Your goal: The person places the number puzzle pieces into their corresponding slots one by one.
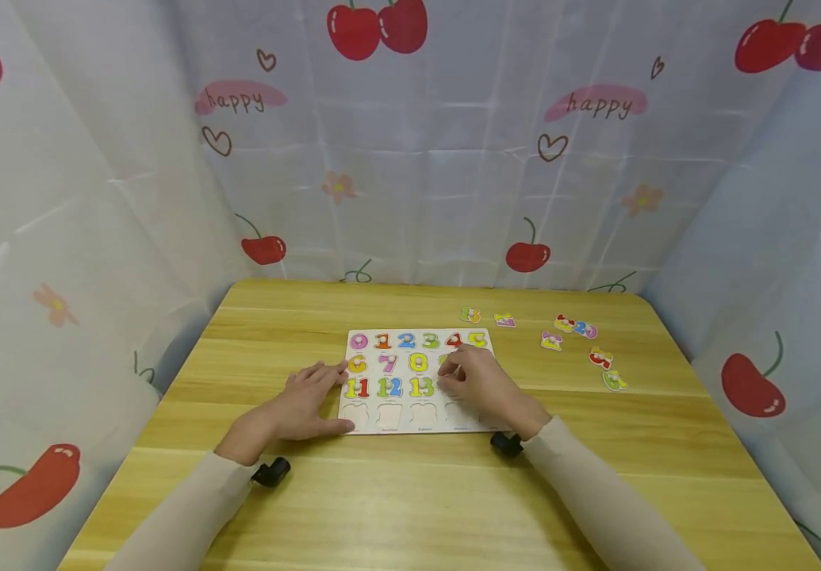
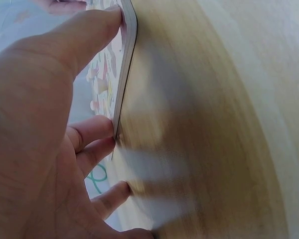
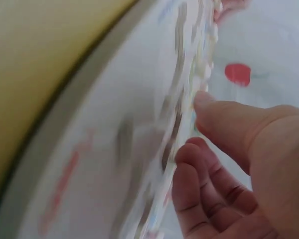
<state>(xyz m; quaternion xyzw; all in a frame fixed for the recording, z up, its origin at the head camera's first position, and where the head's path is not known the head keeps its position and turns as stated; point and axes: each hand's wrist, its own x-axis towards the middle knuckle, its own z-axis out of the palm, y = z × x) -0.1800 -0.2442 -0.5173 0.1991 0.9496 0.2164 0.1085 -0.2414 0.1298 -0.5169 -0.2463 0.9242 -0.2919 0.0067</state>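
Note:
A white wooden number puzzle board lies on the table, its upper rows holding coloured knobbed number pieces such as the yellow-green 13. My left hand rests at the board's left edge, thumb on the near corner and fingers spread, with fingertips at the edge and on the table. Over the right half hovers my right hand, its thumb and bent index finger close above the third row. In the right wrist view the thumb stands a little apart from the curled fingers; I cannot tell whether a piece is between them.
Bare recesses run along the board's front row. Several loose number pieces lie to the right and behind it, among them a blue-and-purple one and a green-yellow one. A cherry-print curtain surrounds the wooden table.

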